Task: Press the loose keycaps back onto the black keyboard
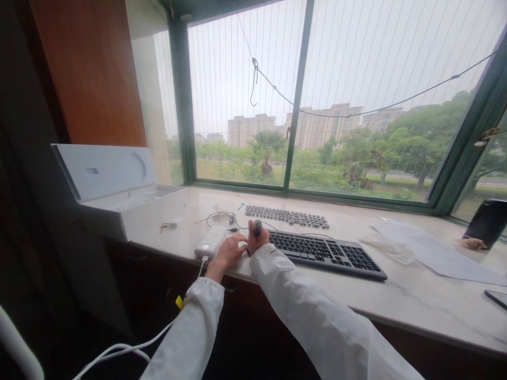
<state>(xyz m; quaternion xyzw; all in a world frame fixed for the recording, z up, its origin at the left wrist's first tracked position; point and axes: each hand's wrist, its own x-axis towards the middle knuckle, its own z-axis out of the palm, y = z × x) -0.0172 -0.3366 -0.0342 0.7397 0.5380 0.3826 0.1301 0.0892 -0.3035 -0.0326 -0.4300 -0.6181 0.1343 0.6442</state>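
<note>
My right hand (257,240) is closed around the dark, rounded handle (257,228) of a tool whose working end is hidden. It is at the left end of a black keyboard (325,253). Just left of it, my left hand (230,250) has its fingers bent, their tips close together by the keyboard's left end; what they pinch is hidden. Behind the keyboard, several small dark keycaps (287,216) lie in rows. A white power-bank-like block (209,240) with a white cable (202,264) plugged in sits beside my left hand.
An open white box (154,208) stands at the left. A small metallic piece (169,226) lies near it. A thin black cable (222,217) coils behind the white block. Paper sheets (439,250), a crumpled tissue (392,249) and a dark upright object (486,224) are at the right.
</note>
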